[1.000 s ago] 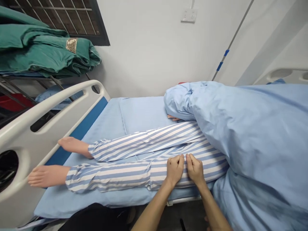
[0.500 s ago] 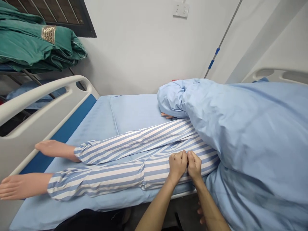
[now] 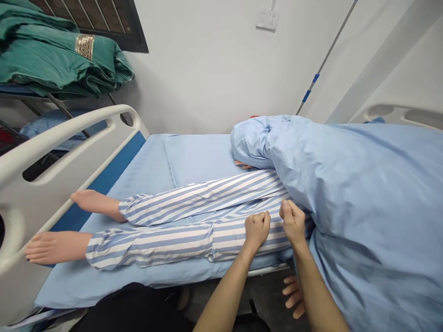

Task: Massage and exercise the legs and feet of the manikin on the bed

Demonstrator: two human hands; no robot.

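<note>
My left hand [image 3: 257,228] is closed in a fist above the near thigh of the striped pyjama trousers [image 3: 187,240]. My right hand [image 3: 293,222], also a fist, is just right of it, close to the edge of the light blue quilt [image 3: 360,184]. A small gap separates the two fists, and no object shows in either. The trousers are on a figure that looks like a manikin, lying on its back with bare feet [image 3: 58,247] to the left. The quilt covers the upper body; fingertips [image 3: 243,164] poke out at its far edge.
Below the bed's near edge hang fingers of another hand [image 3: 293,297], partly hidden by my right forearm. A white footboard [image 3: 69,127] closes off the left end. Behind it, a folded green cloth [image 3: 65,60] lies on a rack. A pole [image 3: 325,60] stands by the wall.
My fists, which were touching, have come apart; the right one has moved right and up, towards the quilt. The whole view has shifted slightly. More of the hanging fingers shows.
</note>
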